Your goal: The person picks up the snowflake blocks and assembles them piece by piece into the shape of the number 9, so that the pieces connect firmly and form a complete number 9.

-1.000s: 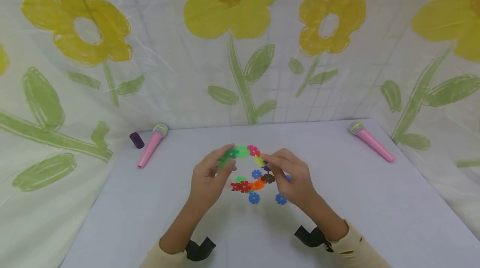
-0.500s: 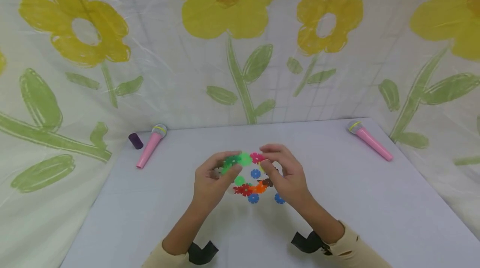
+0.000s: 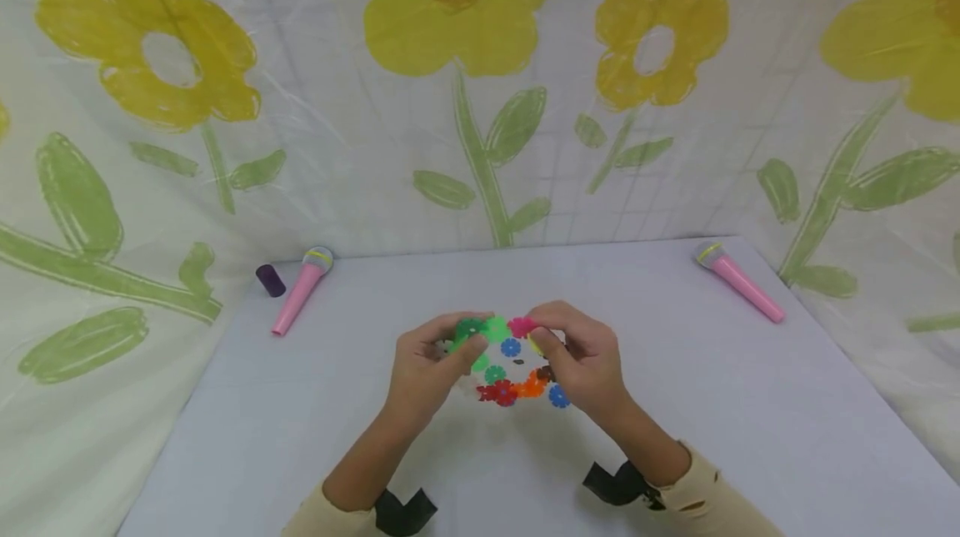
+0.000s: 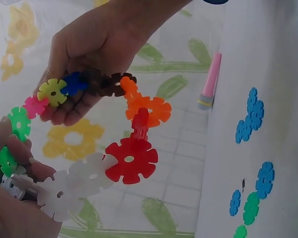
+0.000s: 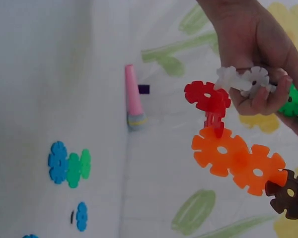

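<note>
Both hands hold up a chain of slotted snowflake discs above the table, bent into a loop. In the left wrist view it runs from white discs [image 4: 59, 195] through red [image 4: 131, 160], orange, brown, dark blue and yellow to pink [image 4: 36, 105] and green [image 4: 20, 124]. My left hand [image 3: 422, 372] grips the green and white stretch, thumb in front. Between thumb and fingers, my right hand [image 3: 587, 360] pinches the chain beside the pink disc [image 3: 521, 327], its palm behind the yellow and blue discs. Whether the green and white ends interlock is hidden by the left fingers.
Loose blue discs [image 3: 558, 396] and green discs [image 3: 495, 373] lie on the white table [image 3: 300, 429] beneath the loop, near a tiny dark speck [image 3: 518, 362]. Pink toy microphones lie back left [image 3: 302, 293] and back right [image 3: 742, 283]. A dark purple cylinder [image 3: 271, 280] stands at the left.
The loop and both hands have come slightly lower and nearer. My right fingers lifted and spread half a second ago, and now pinch beside the pink disc. The left hand keeps its grip.
</note>
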The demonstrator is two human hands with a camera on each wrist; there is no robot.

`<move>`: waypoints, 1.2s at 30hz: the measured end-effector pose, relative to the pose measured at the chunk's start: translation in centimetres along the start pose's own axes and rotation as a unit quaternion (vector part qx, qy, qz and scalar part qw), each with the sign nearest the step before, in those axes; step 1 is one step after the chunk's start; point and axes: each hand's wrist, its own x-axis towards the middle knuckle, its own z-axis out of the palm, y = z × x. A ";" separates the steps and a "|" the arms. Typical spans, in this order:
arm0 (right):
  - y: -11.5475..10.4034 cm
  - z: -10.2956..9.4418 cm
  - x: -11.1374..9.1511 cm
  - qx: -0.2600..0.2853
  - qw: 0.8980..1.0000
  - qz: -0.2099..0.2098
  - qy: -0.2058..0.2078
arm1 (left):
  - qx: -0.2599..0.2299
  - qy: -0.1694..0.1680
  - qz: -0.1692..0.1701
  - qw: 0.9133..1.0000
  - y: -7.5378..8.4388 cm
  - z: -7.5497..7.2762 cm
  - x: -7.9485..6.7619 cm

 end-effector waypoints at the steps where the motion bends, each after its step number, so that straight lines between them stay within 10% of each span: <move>1: 0.1 0.1 0.0 -0.008 1.000 -0.017 0.001 | -0.001 0.000 -0.002 1.000 0.0 0.0 0.0; 12: 0.7 0.4 0.0 -0.106 0.986 -0.128 -0.002 | -0.035 -0.041 -0.057 0.997 -1.2 -0.8 0.3; 19: 0.2 0.1 -0.1 -0.018 0.998 -0.061 -0.027 | -0.043 -0.077 -0.073 0.993 -1.2 -1.5 0.5; 36: 0.1 0.1 -0.3 0.008 1.000 0.009 -0.010 | -0.010 -0.057 -0.053 0.997 -0.8 -0.6 0.5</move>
